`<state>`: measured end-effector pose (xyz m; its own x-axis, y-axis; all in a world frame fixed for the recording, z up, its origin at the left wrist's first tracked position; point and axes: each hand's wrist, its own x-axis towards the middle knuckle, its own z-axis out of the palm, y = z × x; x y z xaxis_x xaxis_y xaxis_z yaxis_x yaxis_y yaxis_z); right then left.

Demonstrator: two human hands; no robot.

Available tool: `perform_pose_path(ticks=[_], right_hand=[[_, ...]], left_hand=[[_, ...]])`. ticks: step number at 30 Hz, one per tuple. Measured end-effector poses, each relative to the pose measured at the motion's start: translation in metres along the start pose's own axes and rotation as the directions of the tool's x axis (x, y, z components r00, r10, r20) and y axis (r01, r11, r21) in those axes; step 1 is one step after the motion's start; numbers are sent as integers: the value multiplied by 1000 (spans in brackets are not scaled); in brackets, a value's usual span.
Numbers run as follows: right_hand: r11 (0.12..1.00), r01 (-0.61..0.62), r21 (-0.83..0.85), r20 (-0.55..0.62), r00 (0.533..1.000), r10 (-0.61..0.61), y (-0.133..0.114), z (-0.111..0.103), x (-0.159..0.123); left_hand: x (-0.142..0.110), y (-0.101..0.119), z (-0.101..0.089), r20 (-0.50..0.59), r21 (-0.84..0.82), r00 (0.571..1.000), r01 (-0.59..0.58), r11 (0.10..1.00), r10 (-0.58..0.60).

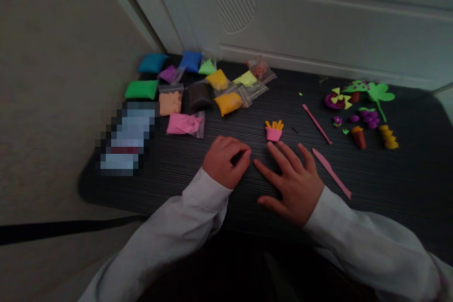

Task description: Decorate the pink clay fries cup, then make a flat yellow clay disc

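Observation:
My left hand (226, 160) rests over the dark table with thumb and forefinger pinched together. Whatever lies between those fingertips, if anything, is too small to make out. Palm down with its fingers spread, my right hand (292, 181) holds nothing. Its fingertips reach close to a small clay model of french fries (274, 131), yellow sticks in a pink box, which stands upright just beyond them. To the right of that hand lie a pink clay knife (331, 172) and, farther back, a thin pink modelling tool (317, 124).
Bags of coloured clay (186, 123) cover the back left of the table (406, 184). A blurred-out phone (129, 139) lies at the left edge. Finished clay pieces, including purple grapes (370, 119) and a green flower (380, 93), sit at right. A white panel (318, 33) stands behind.

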<state>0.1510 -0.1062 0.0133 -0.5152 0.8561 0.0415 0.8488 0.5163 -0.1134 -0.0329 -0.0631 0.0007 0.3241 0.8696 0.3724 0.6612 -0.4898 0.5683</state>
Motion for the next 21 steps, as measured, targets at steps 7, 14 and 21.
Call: perform_pose_path(ticks=[7,14,21], right_hand=[[1000,-15,0,12,1000,15,1,0,-1],[999,-46,-29,-7,999,46,3,0,-2],[999,-53,-12,-41,998,52,14,-6,-3]], left_hand=[[0,-1,0,7,5,1000,-6,1000,6],[0,-1,1,17,14,1000,-1,1000,1],[0,-3,2,16,16,1000,-5,1000,5]])
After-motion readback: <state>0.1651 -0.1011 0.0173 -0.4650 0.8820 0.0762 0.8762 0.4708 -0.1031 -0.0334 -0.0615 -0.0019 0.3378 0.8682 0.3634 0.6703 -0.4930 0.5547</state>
